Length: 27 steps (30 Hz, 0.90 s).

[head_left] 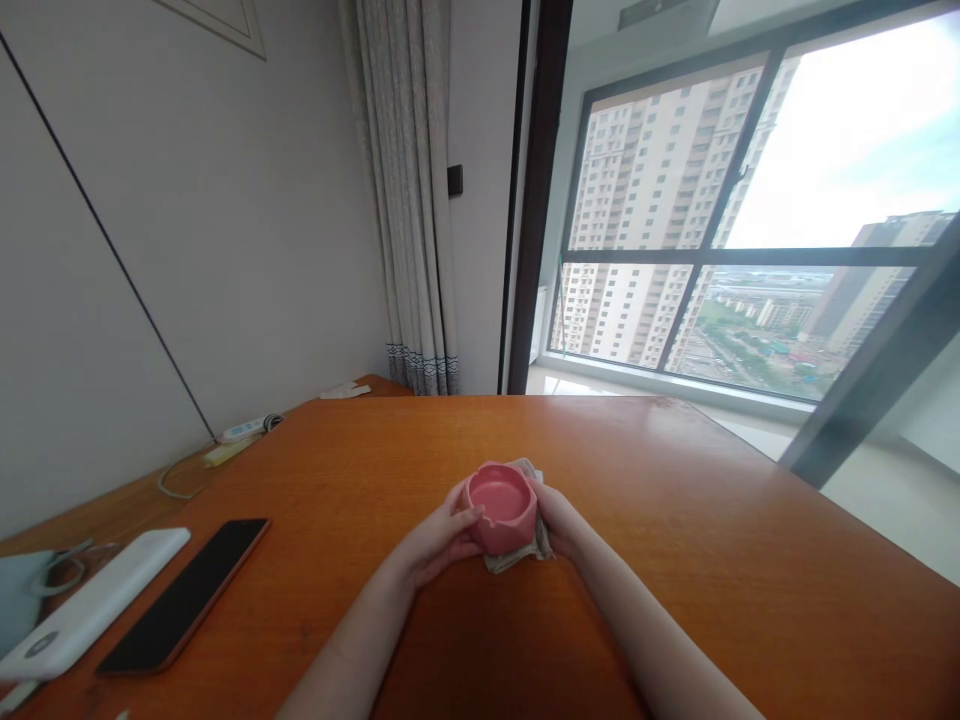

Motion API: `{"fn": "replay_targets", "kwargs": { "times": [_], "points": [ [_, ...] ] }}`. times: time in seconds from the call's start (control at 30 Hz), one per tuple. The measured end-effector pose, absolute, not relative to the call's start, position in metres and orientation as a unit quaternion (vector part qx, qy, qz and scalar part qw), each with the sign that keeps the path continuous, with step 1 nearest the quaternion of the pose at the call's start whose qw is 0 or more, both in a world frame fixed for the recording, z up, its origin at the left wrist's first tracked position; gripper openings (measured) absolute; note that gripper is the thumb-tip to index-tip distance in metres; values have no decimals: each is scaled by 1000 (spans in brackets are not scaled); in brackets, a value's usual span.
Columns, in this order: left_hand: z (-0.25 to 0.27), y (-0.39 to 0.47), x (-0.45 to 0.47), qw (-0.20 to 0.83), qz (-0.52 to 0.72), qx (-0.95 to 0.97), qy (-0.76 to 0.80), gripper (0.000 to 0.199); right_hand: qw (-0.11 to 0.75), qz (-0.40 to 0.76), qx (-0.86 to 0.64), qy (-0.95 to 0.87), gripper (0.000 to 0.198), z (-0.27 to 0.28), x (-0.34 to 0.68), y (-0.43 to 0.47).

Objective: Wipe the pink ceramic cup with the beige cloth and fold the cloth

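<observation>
A: How far is the work, in your opinion?

B: I judge that it is in the middle. The small pink, angular bowl with a round hollow and notched rim (501, 515) is already held, and the pale grey, crumpled cloth (516, 562) is already against it. What is left is the release of both. How much of the surface has been treated, I cannot tell.

A: And how are the hands?

B: The left hand (444, 535) is partly closed on the bowl, the thumb at the near rim and the fingers lower on the side. The right hand (556, 518) is curled at the opposite side, with the cloth in its grasp; most of its fingers are hidden.

A: So where is the bowl exactly?

B: Between the two hands, over the brown, glossy wooden table (337, 470). Whether its base is touching the table, I cannot tell.
</observation>
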<state>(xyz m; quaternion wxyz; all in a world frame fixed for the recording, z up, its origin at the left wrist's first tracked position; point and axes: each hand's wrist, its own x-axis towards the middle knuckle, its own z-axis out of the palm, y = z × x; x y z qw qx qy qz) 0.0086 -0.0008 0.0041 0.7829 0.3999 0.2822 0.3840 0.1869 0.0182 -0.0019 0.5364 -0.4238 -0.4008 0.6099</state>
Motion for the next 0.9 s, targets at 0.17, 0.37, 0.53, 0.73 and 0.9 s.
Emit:
{"fn": "replay_targets", "kwargs": {
  "times": [0.17, 0.37, 0.53, 0.73, 0.9],
  "points": [
    [-1, -1, 10, 797, 361, 400, 274, 50, 492, 711, -388, -319, 11, -3, 188, 19],
    [1, 4, 12, 753, 407, 397, 331, 48, 516, 722, -386, -251, 8, -9, 183, 23],
    [1, 5, 16, 717, 489, 366, 335, 55, 549, 718, -380, -195, 15, -6, 176, 22],
    [-11, 12, 16, 674, 547, 354, 347, 69, 568, 724, -374, -111, 23, -1, 163, 16],
    [-16, 14, 14, 655, 528, 378, 386, 71, 583, 712, -370, -126, 16, -5, 161, 17]
  ]
}}
